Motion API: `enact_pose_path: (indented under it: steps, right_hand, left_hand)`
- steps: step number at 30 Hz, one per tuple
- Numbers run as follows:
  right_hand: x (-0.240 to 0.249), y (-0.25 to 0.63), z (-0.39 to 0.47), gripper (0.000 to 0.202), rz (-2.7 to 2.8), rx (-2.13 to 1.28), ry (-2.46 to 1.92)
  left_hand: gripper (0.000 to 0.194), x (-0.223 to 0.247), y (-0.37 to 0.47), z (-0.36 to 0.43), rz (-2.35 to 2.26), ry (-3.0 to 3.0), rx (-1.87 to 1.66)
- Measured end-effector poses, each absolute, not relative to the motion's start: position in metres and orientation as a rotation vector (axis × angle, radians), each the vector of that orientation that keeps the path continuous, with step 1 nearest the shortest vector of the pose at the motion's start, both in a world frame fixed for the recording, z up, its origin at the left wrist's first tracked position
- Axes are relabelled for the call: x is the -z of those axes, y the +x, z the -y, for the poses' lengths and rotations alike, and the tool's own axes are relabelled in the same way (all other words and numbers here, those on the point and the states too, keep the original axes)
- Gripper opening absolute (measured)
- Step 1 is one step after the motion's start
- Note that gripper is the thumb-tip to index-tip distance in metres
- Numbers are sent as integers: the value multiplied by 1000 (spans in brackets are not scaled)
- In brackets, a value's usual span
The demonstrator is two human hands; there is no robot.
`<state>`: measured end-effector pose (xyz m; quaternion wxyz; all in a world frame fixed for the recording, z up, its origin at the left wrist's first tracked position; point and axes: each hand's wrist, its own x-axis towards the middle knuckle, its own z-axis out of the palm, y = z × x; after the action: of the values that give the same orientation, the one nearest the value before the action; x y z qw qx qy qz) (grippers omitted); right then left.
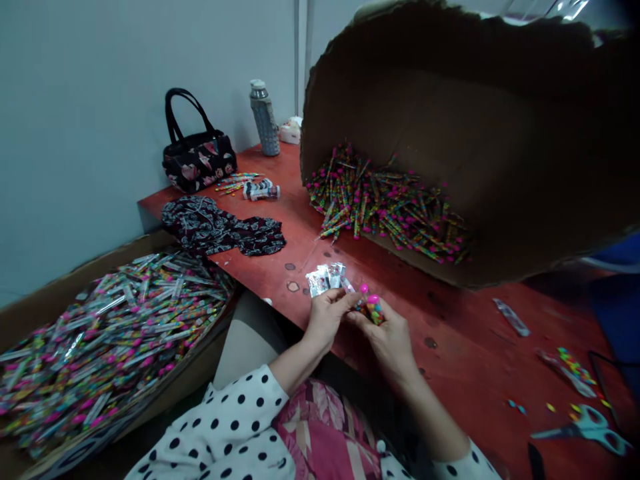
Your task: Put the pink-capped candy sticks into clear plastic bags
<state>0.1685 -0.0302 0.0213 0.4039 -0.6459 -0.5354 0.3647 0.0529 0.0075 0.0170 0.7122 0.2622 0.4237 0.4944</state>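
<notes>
My right hand is closed around a few clear candy tubes with bright pink caps and coloured candies inside. Close beside it, my left hand is closed, its thumb and fingers meeting near the same tubes. Shiny silvery packets fan out from beyond the left fingers, low over the red table. The lower ends of what both hands hold are hidden by the fingers.
A large cardboard box lies on its side with many pink-capped candy tubes. Another box at left is full of wrapped tubes. Also around are scissors, loose candies, a handbag, a flask and dark patterned cloth.
</notes>
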Motion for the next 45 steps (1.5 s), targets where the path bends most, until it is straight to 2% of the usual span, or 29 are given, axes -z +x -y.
enact_pose_path:
  steps: [3, 6, 19, 23, 26, 28, 33, 35, 37, 45]
  right_hand:
    - [-20, 167, 30, 37, 1175, -1233, -1508]
    - [-18, 165, 35, 35, 993, -1452, -1387]
    - [-17, 153, 24, 30, 921, -1421, -1314]
    - [-14, 163, 23, 28, 905, -1395, -1297]
    - [-13, 174, 20, 29, 886, -1356, -1320]
    - [-12, 178, 18, 30, 896, -1343, -1336]
    - [-10, 179, 16, 30, 1003, -1337, -1375]
    - [-9, 181, 16, 31, 1017, -1329, -1388]
    - [-9, 184, 14, 32, 1026, -1317, -1410]
    - [-1, 185, -13, 33, 991, -1308, -1431]
  left_hand:
    - [29, -18, 47, -12, -916, 554, -1133]
    - [28, -20, 38, -18, -915, 468, -1228]
    - [25, -25, 32, -5, -940, 512, -1230]
    - [29, -35, -27, -17, -1012, 433, -1605]
    - [43, -34, -63, -25, -1104, 366, -1907]
    - [40, -28, -63, -28, -1261, 556, -1797]
    - [28, -6, -4, -34, -1378, 1861, -1101]
    - [18, 2, 14, -40, -1404, 2176, -900]
    - [9, 8, 23, -47, -1470, 2304, -780]
    - [16, 20, 25, -52, -1498, 2429, -789]
